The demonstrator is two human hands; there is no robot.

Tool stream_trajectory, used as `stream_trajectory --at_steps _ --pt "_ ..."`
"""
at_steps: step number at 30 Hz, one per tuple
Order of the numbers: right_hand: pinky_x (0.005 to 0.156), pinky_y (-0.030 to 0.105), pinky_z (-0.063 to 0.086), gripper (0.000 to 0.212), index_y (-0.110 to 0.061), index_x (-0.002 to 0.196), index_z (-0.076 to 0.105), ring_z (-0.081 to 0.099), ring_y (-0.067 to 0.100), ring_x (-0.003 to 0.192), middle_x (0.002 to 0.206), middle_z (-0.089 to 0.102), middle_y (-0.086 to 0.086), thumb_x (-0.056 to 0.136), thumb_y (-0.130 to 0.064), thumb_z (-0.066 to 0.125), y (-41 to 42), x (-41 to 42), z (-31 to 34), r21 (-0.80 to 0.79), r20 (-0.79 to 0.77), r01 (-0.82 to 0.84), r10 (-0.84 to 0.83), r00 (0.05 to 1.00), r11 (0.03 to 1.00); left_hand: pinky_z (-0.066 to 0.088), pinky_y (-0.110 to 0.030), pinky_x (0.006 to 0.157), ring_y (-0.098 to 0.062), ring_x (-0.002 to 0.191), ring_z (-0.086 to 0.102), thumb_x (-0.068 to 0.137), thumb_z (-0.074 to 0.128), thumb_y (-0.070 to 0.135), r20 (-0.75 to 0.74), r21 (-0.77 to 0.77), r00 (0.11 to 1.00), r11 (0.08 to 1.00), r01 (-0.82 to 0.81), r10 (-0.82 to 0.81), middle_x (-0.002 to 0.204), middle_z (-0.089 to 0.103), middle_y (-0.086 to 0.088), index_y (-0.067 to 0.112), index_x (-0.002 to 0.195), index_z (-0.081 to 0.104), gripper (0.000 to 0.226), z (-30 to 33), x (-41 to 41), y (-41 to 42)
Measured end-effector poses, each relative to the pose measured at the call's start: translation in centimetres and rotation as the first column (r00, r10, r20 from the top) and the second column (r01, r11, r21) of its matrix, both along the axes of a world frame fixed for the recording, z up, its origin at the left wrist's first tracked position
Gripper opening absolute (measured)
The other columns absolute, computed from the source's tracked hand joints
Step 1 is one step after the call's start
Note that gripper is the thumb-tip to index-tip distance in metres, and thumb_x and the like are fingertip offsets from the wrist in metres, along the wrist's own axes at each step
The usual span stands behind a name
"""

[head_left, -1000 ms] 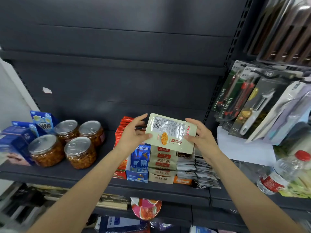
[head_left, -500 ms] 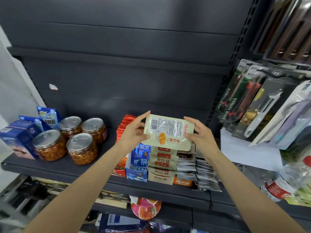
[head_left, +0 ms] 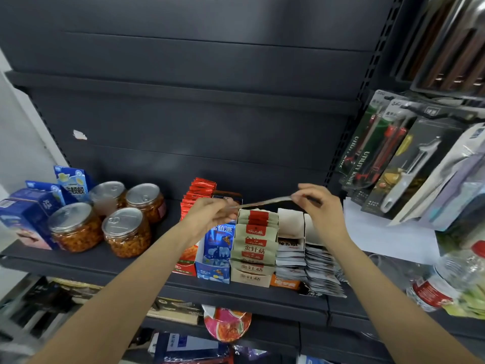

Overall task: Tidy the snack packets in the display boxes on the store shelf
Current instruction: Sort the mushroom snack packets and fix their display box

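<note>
Above the row of display boxes on the dark shelf (head_left: 105, 261), a pale snack packet (head_left: 265, 203) is held flat, so that only its thin edge shows. The left hand (head_left: 210, 214) pinches its left end and the right hand (head_left: 315, 203) pinches its right end, fingers curled over the packet. It hangs just over the beige display box (head_left: 252, 277), which is packed with matching beige-and-red packets (head_left: 256, 232) standing in a file from front to back.

Just left of that box stands a blue display box (head_left: 216, 261) with a polar-bear print, and left of it a red display box (head_left: 187, 261) of red packets (head_left: 199, 190), partly hidden by the left forearm. On the right of the beige box, an orange-fronted box (head_left: 284, 283) holds black-and-white packets (head_left: 290, 254), and more of the same kind (head_left: 322, 271) spill forward beside it in a loose slope.

Farther left on the shelf stand four clear jars (head_left: 126, 232) with silver pull-tab lids, and beyond them several blue cartons (head_left: 29, 214). To the right, a white sheet (head_left: 388, 232) lies on the shelf, carded peelers and utility knives (head_left: 409, 164) hang above it, and a clear water bottle (head_left: 446, 279) with a red label lies near the frame's edge. A round red-patterned pack (head_left: 227, 324) sits on the shelf below.
</note>
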State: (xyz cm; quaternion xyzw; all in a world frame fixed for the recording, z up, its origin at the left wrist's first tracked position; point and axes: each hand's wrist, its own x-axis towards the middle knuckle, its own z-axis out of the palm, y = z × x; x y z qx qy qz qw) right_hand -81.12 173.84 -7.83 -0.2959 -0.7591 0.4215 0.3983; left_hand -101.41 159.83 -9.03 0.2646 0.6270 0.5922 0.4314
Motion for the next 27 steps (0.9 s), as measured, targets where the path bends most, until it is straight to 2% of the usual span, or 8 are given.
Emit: stream_trajectory --at_steps 4,8,11,14,19,21,23,27 --pt "0.072 0.013 0.048 0.015 -0.026 0.083 0.069 0.063 -0.001 0.078 0.084 0.069 -0.013 0.087 -0.013 0.064 -0.1 0.0 0.2 0.061 0.001 0.013 -0.013 1.000 0.998 0.052 -0.031 0.082 -0.016 0.083 0.069 0.100 0.038 0.038 -0.161 -0.105 0.987 0.994 0.006 -0.023 0.088 0.073 -0.005 0.010 0.098 0.066 0.039 -1.3 0.4 0.5" --pt "0.064 0.010 0.045 0.008 -0.020 0.087 0.070 0.059 -0.007 0.072 0.082 0.068 -0.012 0.088 -0.015 0.063 0.2 0.2 -0.3 0.075 0.071 0.073 -0.078 0.994 0.995 0.050 -0.031 0.087 -0.017 0.090 0.066 0.101 0.041 0.020 -0.456 -0.107 0.883 0.992 0.070 -0.111 0.088 0.067 0.004 0.014 0.092 0.063 0.024 -3.4 0.3 0.3" --pt "0.063 0.008 0.044 0.007 -0.018 0.087 0.070 0.059 -0.006 0.071 0.081 0.068 -0.010 0.088 -0.017 0.063 0.2 0.5 -0.3 0.114 0.127 0.068 -0.083 0.988 0.991 0.050 -0.029 0.088 -0.014 0.094 0.062 0.095 0.052 0.013 -0.547 -0.264 0.777 0.945 0.193 -0.311 0.093 0.064 0.006 0.019 0.089 0.062 0.013 -4.6 0.0 -0.3" --pt "0.065 0.005 0.041 0.009 -0.014 0.089 0.072 0.058 -0.010 0.071 0.081 0.066 -0.012 0.088 -0.016 0.063 0.0 0.4 -0.3 0.194 0.193 0.044 -0.083 0.978 0.980 0.050 -0.030 0.091 -0.014 0.094 0.064 0.093 0.056 0.015 -0.555 -0.337 0.742 0.917 0.212 -0.375 0.099 0.066 0.002 0.019 0.096 0.064 0.009 -5.1 -0.1 -0.5" --pt "0.070 0.014 0.046 0.013 -0.015 0.095 0.072 0.059 0.001 0.078 0.090 0.068 -0.006 0.090 -0.019 0.061 -0.8 -0.5 -1.1 0.233 0.469 -0.175 0.047 0.882 0.957 0.041 -0.012 0.067 -0.013 0.094 0.061 0.086 0.067 0.014 -0.583 -0.346 0.734 0.924 0.162 -0.347 0.101 0.059 0.009 0.017 0.105 0.059 0.021 -5.9 0.2 -0.6" --pt "0.079 0.027 0.049 0.019 -0.016 0.104 0.071 0.061 0.011 0.088 0.098 0.069 -0.001 0.093 -0.022 0.057 -1.1 -1.2 -1.7 0.204 0.583 -0.253 0.090 0.808 0.946 0.041 -0.011 0.069 -0.013 0.097 0.058 0.081 0.073 0.017 -0.597 -0.330 0.735 0.933 0.141 -0.322 0.110 0.054 0.007 0.012 0.114 0.056 0.037 -6.3 0.2 -0.7" --pt "0.085 0.032 0.050 0.022 -0.019 0.112 0.068 0.062 0.013 0.093 0.105 0.069 0.000 0.094 -0.019 0.054 -1.6 -1.7 -2.4 0.149 0.645 -0.287 0.126 0.754 0.946 0.044 -0.012 0.073 -0.011 0.100 0.056 0.078 0.076 0.019 -0.581 -0.284 0.753 0.944 0.166 -0.307 0.114 0.054 0.005 0.016 0.127 0.046 0.057 -6.5 0.1 -0.9" --pt "0.089 0.032 0.051 0.020 -0.022 0.108 0.070 0.063 0.012 0.096 0.108 0.070 -0.002 0.092 -0.018 0.059 -2.7 -2.4 -3.5 0.148 0.690 -0.325 0.138 0.711 0.934 0.047 -0.016 0.086 -0.010 0.111 0.055 0.080 0.074 0.017 -0.611 -0.200 0.733 0.954 0.222 -0.298 0.123 0.054 0.009 0.023 0.130 0.048 0.057 -6.6 0.0 -1.2"
